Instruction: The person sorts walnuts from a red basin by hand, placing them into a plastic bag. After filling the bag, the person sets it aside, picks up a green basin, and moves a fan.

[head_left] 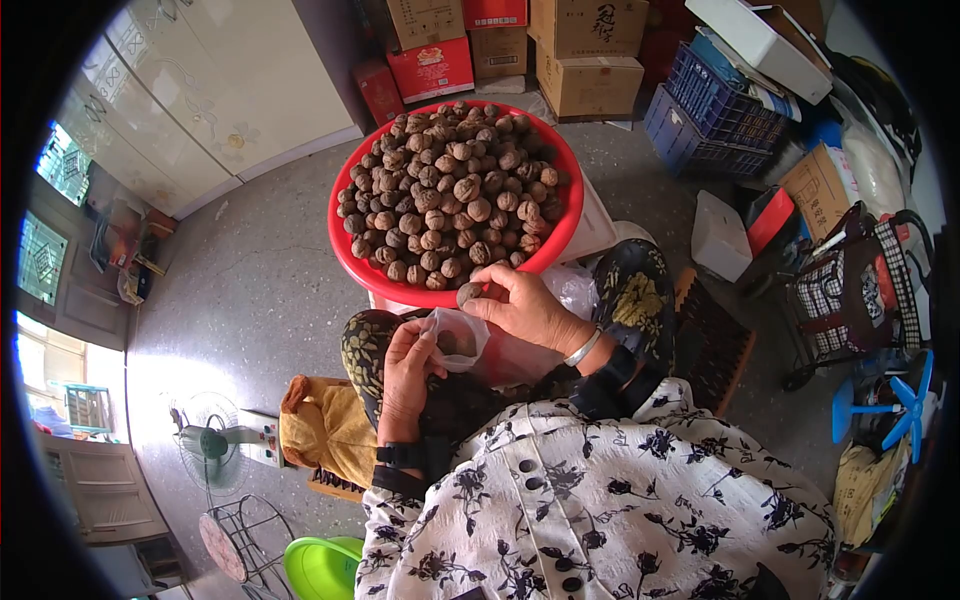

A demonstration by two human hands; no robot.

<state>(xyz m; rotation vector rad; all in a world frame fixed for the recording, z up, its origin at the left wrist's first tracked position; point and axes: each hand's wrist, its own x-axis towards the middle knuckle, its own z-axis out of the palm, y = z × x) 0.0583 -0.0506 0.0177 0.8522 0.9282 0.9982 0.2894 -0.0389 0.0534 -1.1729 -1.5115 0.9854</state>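
A walnut [468, 294] is pinched in the right hand [522, 308], just beside the red basin [350, 262]; a plastic bag [474, 324] is gripped in the left hand [405, 368]. The walnut is judged light and hard, best held across its sides; the bag, limp, by its rim.

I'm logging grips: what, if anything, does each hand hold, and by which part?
Left hand: a translucent white plastic bag, by its open rim. Right hand: one round brown walnut, pinched at its side.
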